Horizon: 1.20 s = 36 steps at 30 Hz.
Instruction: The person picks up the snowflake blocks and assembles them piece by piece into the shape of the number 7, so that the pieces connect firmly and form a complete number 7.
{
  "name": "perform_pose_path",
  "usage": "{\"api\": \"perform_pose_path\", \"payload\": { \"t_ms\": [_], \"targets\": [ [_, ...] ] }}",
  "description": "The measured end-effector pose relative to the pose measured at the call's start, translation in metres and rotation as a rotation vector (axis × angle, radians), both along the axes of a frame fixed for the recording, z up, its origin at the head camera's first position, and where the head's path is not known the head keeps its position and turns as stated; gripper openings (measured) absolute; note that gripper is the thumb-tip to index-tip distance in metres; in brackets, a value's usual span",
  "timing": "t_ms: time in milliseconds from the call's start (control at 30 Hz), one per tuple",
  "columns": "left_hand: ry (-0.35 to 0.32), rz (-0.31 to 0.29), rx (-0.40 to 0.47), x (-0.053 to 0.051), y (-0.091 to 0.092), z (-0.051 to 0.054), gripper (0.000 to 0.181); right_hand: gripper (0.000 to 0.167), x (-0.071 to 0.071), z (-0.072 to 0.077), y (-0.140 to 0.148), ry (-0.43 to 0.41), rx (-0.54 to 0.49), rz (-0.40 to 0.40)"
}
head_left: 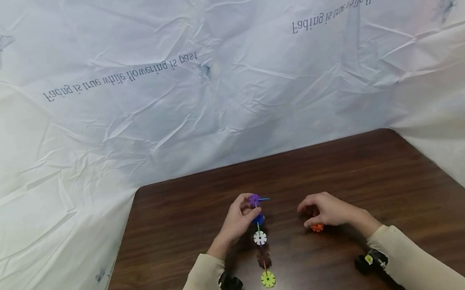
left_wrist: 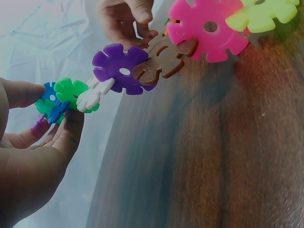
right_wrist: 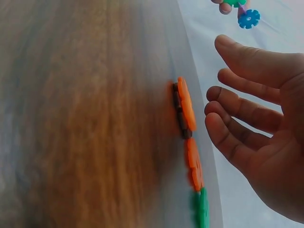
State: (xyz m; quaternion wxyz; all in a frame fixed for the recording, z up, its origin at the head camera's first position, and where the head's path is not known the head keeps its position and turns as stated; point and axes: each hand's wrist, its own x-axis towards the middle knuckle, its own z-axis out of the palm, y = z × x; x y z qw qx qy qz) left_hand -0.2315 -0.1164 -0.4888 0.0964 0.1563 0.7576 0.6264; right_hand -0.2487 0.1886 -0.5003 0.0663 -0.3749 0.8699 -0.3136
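Observation:
A chain of slotted plastic discs runs away from me, joined edge to edge. Its near end is a yellow disc [head_left: 268, 279]; pink [left_wrist: 209, 28], brown [left_wrist: 164, 59], purple [left_wrist: 118, 69], white [left_wrist: 94, 96] and green [left_wrist: 69, 90] ones come after it in the left wrist view. My left hand [head_left: 236, 218] pinches the far part, where a purple disc [head_left: 254, 199] and a blue disc [right_wrist: 249, 19] stick out. My right hand [head_left: 332, 208] hovers with loosely bent fingers and holds nothing. Below it an orange disc [head_left: 317, 228] lies on the table, partly hidden.
Next to the right hand, loose discs lie on the table: an orange disc [right_wrist: 187, 104] over a dark one, another orange disc [right_wrist: 194, 164] and a green disc [right_wrist: 204, 209]. The brown wooden table [head_left: 168, 199] ends at a white printed sheet [head_left: 226, 105] behind.

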Motion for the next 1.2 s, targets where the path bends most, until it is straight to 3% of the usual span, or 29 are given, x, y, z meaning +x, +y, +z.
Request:
{"api": "perform_pose_path", "payload": {
  "t_ms": [167,600,900,1200],
  "targets": [
    [0.005,0.003,0.007,-0.002,-0.001,-0.005,0.039,0.033,0.002,-0.002,0.004,-0.013,0.007,0.047],
    [0.018,0.014,-0.009,-0.001,0.001,-0.004,0.040,0.037,0.002,-0.003,0.013,-0.011,0.082,0.088],
    [0.029,-0.009,-0.015,0.013,0.002,0.021,0.036,0.034,0.003,0.005,0.017,-0.037,0.147,0.153],
    [0.023,0.018,0.000,0.000,0.001,-0.006,0.037,0.033,0.004,0.005,0.018,-0.059,0.183,0.128]
  ]
}}
